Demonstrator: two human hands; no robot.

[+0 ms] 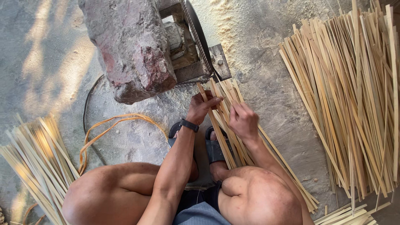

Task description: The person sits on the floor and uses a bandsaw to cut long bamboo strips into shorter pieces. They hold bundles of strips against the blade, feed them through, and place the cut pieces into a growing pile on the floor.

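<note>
Seen from the head camera: left hand (201,106) with a dark wristband (189,125), fingers curled over the upper ends of a bundle of bamboo strips (228,137), thumb and fingertips pinching one strip near the top. Right hand (243,121) just beside it, closed around the same bundle a little lower, knuckles up. Bundle slanting from the hands down past the right knee toward the lower right, its top ends almost touching a metal bracket (219,62) on a machine with a dark wheel (199,31). Large reddish-grey rock (131,46) resting on that machine, above and left of the hands. Big loose pile of strips (354,96) spread on the concrete floor (54,62) well to the right. Smaller pale stack of strips (35,162) at the lower left, well apart from the hands. Orange strap loop (108,129) and a black cable (85,112) between that stack and the dark sandals (214,148) under the forearms.
</note>
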